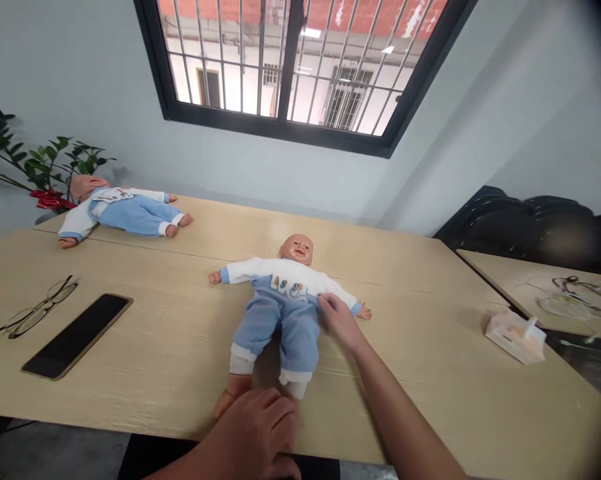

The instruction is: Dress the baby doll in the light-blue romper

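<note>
A baby doll (293, 280) lies on its back on the table, its head away from me and its arms spread. It wears a white top with blue cuffs and an animal-like pattern, plus blue trousers (300, 333) with white leg ends. My right hand (338, 317) pinches the trousers' waist at the doll's side, thumb and forefinger together. Down by the doll's feet, near the table's front edge, my left hand (265, 420) is closed with curled fingers. It covers part of one foot and lower leg; what lies inside its fingers is hidden.
A second doll (135, 213) in similar clothes lies at the back left, beside a potted plant (45, 160). Glasses (40, 310) and a phone (78, 337) rest on the left. A tissue pack (518, 337) is at the right, near cables (580, 297) and black chairs (530, 227).
</note>
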{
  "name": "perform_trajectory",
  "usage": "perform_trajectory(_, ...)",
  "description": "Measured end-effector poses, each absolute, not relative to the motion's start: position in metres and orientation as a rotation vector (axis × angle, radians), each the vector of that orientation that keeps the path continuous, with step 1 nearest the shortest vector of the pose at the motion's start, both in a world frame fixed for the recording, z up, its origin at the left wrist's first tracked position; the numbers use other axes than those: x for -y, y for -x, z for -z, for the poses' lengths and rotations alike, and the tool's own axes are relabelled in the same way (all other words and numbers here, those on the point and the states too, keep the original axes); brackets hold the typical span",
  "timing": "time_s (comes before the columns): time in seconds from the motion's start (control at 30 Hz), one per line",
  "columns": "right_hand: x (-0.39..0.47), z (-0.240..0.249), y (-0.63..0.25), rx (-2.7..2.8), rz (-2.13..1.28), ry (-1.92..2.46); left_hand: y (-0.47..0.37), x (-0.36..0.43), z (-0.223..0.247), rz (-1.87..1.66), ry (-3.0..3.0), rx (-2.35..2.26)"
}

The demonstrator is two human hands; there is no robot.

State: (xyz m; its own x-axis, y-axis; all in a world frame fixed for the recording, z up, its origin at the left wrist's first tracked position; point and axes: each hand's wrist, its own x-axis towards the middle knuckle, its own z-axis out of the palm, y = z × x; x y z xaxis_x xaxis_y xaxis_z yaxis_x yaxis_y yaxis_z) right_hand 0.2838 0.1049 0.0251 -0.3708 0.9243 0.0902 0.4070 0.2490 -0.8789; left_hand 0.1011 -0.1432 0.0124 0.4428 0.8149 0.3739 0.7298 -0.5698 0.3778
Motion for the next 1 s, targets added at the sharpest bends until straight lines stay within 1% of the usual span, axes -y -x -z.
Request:
perform_trajectory(0.1,-0.114,-0.036,-0.268,1.999,-0.796,1.207,-0.072,0.116,-0.030,-0.955,-2.295,-1.406)
perform_trajectory(0.17,-0.125,-0.050,-0.245,2.117,-0.613,1.136,-0.040,0.080,-0.038,-1.152,-2.144,-1.602)
perform_trajectory(0.27,-0.144,-0.075,-0.195,2.364,-0.506,0.959,0.009,0.013,-0.035,-1.289,-1.781,-1.816)
perform_trajectory(0.37,-0.156,-0.090,-0.149,2.730,-0.475,0.943,0.038,-0.041,-0.018,-1.268,-1.594,-1.705)
perform_trajectory(0.43,-0.157,-0.093,-0.133,2.897,-0.410,0.979,0.046,-0.059,-0.005,-1.207,-1.602,-1.609)
perform_trajectory(0.5,-0.155,-0.092,-0.129,2.929,-0.352,0.993,0.049,-0.064,0.006,-1.161,-1.618,-1.541)
perform_trajectory(0.57,-0.153,-0.091,-0.133,2.890,-0.337,0.982,0.049,-0.063,0.012,-1.168,-1.627,-1.492)
perform_trajectory(0.73,-0.147,-0.097,-0.145,2.768,-0.395,1.007,0.046,-0.059,0.015,-1.339,-1.542,-1.254)
perform_trajectory(0.87,-0.141,-0.101,-0.147,2.747,-0.529,1.004,0.042,-0.059,0.018,-1.424,-1.314,-1.275)
perform_trajectory(1.0,-0.138,-0.102,-0.152,2.692,-0.674,0.986,0.040,-0.058,0.022,-1.476,-1.299,-1.310)
